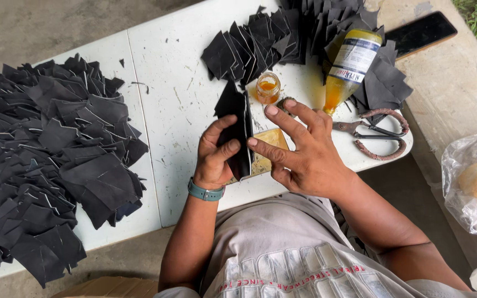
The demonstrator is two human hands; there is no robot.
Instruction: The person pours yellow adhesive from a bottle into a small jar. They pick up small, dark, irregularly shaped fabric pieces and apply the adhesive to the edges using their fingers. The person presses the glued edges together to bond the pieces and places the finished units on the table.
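My left hand point(215, 154) grips a folded black leather-like piece point(237, 118) held upright over the white table point(172, 83). Fingers of my right hand point(299, 149) are spread and press against the piece's right edge. A teal band sits on my left wrist. Just behind the hands stands a small open jar of amber glue point(268, 88). A yellow-stained card point(271, 140) lies under the hands.
A big heap of black cut pieces point(45, 160) covers the table's left side. Another fanned pile point(282, 33) lies at the back. A tipped bottle of yellow liquid point(349, 66), rusty scissors point(379, 132), a dark phone point(420, 33) and a plastic bag point(476, 182) sit to the right.
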